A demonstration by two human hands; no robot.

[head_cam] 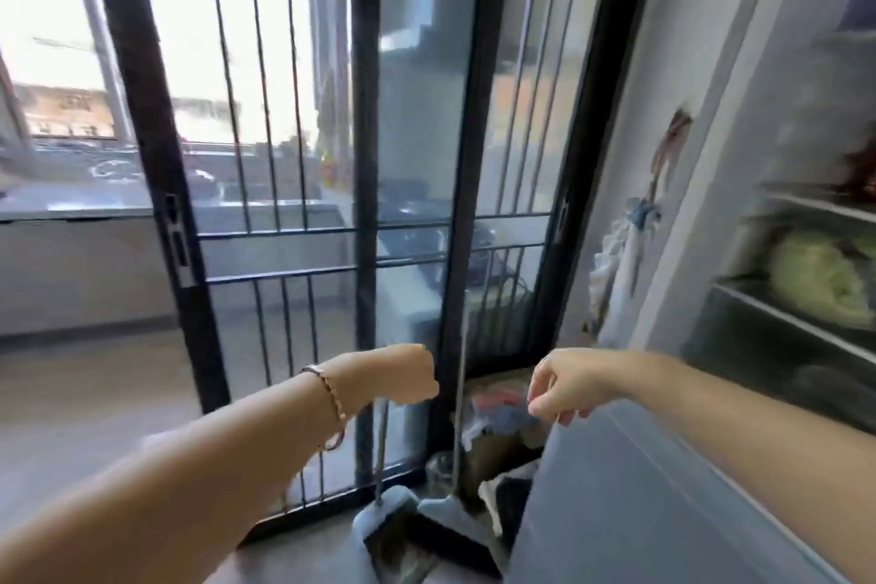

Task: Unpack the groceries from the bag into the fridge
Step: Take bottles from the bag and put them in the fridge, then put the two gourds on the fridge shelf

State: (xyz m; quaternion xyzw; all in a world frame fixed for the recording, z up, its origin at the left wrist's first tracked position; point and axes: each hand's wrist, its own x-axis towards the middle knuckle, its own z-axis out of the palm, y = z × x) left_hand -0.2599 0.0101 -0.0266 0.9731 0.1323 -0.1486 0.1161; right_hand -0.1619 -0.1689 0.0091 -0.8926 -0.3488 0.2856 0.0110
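Black-framed sliding door (365,157) fills the view beyond both our hands. To the right of our right hand (566,386) the fridge (777,325) stands open for loading, with a pale cabbage (820,280) already shelved. Its grey door (640,488) lies just under that hand, whose curled fingers may touch the corner; we cannot tell. Our left hand (393,375) hangs apart, its fingers folded out of sight. We see no grocery bag.

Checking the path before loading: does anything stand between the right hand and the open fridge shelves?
Nothing visible does. The right hand hangs left of the open fridge, above a grey door panel, with clear air across to the shelves. A cabbage already fills part of one shelf.
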